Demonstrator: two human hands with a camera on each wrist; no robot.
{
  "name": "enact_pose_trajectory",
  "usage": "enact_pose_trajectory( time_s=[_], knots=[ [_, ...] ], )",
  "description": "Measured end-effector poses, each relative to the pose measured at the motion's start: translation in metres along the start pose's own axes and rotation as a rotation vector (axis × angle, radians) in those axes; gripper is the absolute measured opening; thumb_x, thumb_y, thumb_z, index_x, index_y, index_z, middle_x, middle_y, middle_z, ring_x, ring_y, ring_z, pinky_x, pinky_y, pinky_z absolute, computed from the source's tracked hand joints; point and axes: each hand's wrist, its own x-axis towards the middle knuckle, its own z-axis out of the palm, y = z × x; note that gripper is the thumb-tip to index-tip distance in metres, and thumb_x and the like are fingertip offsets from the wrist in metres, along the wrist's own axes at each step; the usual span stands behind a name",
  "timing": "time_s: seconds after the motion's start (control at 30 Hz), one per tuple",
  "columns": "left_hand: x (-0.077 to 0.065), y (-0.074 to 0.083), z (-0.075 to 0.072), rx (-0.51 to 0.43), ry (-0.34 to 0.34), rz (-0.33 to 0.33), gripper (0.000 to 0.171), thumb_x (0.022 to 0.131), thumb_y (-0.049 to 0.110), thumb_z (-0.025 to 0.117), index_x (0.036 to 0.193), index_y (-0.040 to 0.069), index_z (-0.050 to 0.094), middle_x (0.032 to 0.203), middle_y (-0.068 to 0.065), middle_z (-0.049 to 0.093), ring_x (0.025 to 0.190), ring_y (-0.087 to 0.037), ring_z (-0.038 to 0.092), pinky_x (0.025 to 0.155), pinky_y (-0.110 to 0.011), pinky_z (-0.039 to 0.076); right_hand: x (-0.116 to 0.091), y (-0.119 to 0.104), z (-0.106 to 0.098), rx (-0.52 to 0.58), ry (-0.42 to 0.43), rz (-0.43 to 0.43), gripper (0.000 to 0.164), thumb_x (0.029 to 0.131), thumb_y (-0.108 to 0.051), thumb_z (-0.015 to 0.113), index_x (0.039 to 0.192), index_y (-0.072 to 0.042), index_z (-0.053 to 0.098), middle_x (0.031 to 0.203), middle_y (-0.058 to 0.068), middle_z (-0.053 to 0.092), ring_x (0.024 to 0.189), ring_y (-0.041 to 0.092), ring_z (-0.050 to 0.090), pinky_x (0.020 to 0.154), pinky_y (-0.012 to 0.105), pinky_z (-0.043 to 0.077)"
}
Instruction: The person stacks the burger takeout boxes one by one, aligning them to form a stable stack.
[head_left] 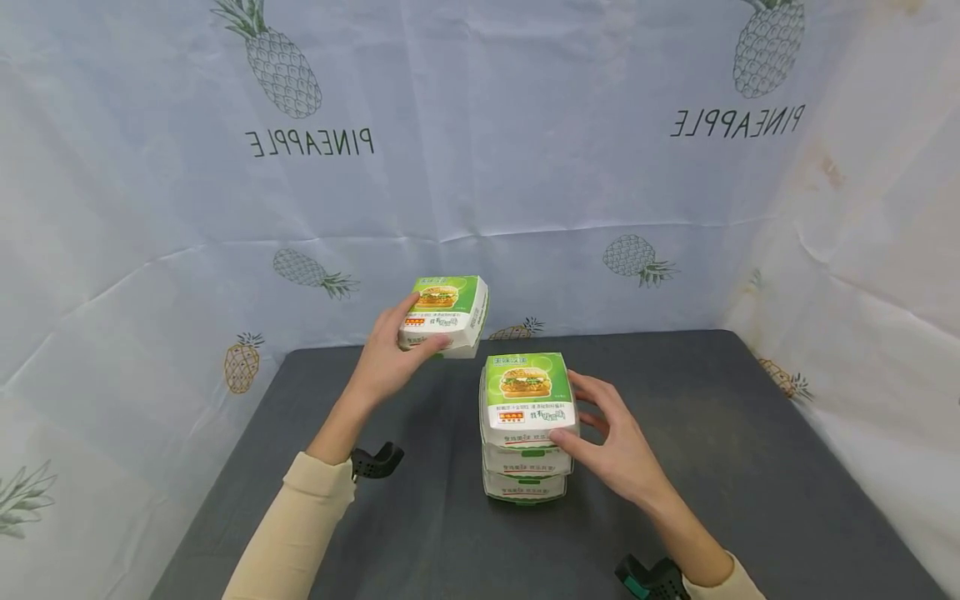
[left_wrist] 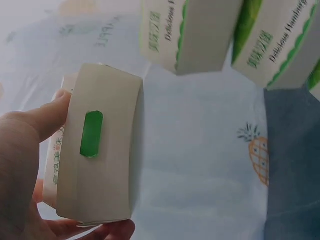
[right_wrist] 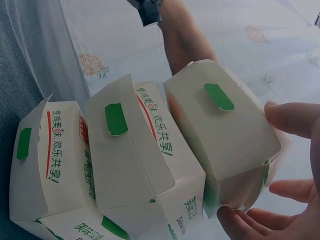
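Observation:
My left hand holds a hamburger box in the air, left of and behind a stack. The thumb lies on its near side and the fingers reach round its left. In the left wrist view that box turns a white side with a green tab to the camera. My right hand grips the stack's top hamburger box at its right side, thumb on the front. Under it are a middle box and a bottom box. All appear closed; their contents are hidden.
The stack stands on a dark grey table. A white cloth printed with pineapples hangs behind and at the sides. Black bands are on both wrists.

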Motion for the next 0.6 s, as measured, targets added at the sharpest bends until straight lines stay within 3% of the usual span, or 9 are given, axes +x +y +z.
enact_pose_trajectory(
  time_s=[0.23, 0.6],
  knots=[
    [0.0, 0.017, -0.001, -0.032, -0.025, 0.08, 0.086, 0.09, 0.051, 0.075, 0.161, 0.027, 0.033, 0.148, -0.012, 0.04, 0.114, -0.027, 0.046, 0.09, -0.047, 0.045, 0.002, 0.0, 0.002, 0.005, 0.008, -0.008, 0.073, 0.091, -0.016, 0.079, 0.154, -0.016, 0.043, 0.149, 0.008, 0.041, 0.135, 0.032, 0.043, 0.103, 0.03, 0.047],
    [0.0, 0.031, 0.002, -0.076, -0.092, 0.157, 0.085, 0.09, 0.043, 0.077, 0.161, 0.025, 0.033, 0.146, -0.009, 0.042, 0.115, -0.025, 0.046, 0.091, -0.046, 0.044, 0.006, 0.0, 0.007, -0.01, 0.023, -0.003, 0.072, 0.091, -0.016, 0.079, 0.154, -0.016, 0.044, 0.148, 0.007, 0.041, 0.134, 0.029, 0.044, 0.103, 0.033, 0.048]
  ],
)
